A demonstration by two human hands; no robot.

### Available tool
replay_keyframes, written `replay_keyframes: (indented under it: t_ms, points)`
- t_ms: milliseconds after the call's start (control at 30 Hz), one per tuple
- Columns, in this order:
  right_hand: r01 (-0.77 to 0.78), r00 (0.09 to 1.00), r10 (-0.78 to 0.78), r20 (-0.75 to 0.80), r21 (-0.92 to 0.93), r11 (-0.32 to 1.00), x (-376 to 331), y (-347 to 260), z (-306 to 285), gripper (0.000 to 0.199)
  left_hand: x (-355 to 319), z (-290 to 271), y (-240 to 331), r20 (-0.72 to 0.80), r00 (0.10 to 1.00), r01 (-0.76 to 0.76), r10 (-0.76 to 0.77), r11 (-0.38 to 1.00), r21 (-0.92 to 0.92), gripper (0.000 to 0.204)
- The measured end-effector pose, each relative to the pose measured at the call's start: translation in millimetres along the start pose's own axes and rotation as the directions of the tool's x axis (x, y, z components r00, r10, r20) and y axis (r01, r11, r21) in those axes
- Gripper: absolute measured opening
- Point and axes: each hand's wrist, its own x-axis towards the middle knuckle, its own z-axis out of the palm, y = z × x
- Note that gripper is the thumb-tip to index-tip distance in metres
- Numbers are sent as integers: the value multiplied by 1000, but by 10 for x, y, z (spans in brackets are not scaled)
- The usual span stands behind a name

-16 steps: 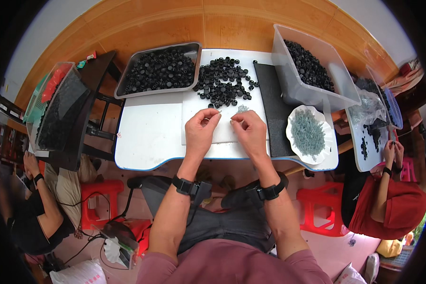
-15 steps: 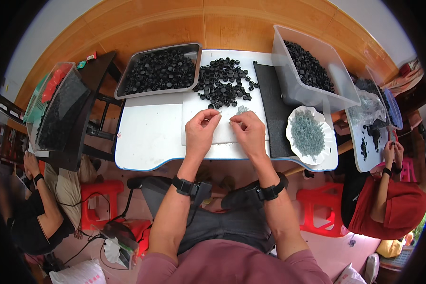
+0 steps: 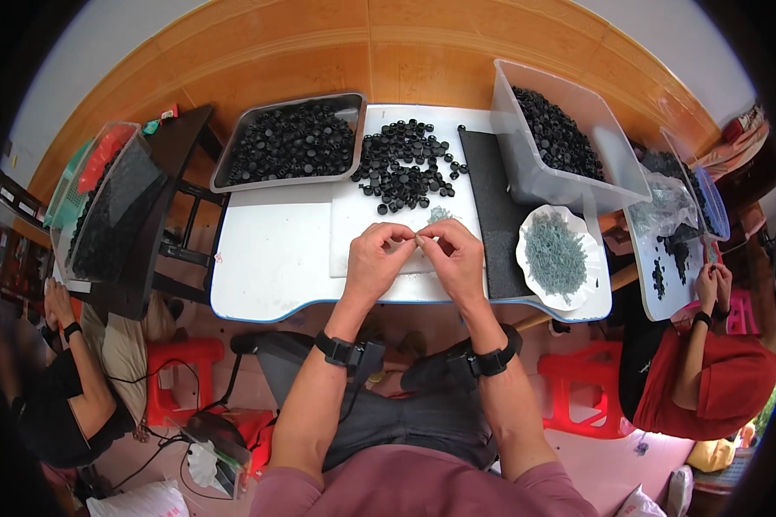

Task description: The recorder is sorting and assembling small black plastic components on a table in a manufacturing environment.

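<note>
Small, glossy black round caps lie in a loose heap on the white worktop beyond your hands. A little cluster of pale green, translucent slivers sits just past your right hand. Your left hand and right hand meet, thumbs and forefingers pinched narrow; anything between them is too small to tell.
</note>
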Motion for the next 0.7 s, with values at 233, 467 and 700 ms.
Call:
replay_keyframes:
  t_ms: [233, 467, 700]
  points:
    - [-17, 999, 18, 48, -29, 999, 1, 2, 5, 7, 5, 19, 43, -9, 1000, 12, -13, 995, -102, 17]
    - [-32, 999, 32, 41, 6, 999, -5, -3, 1, 9, -12, -1, 5, 45, 990, 138, -131, 968, -209, 14]
    - [-54, 996, 53, 68, 7, 999, 5, -17, -10, 12, 2, 1, -103, 15, 986, 158, -165, 916, -369, 11]
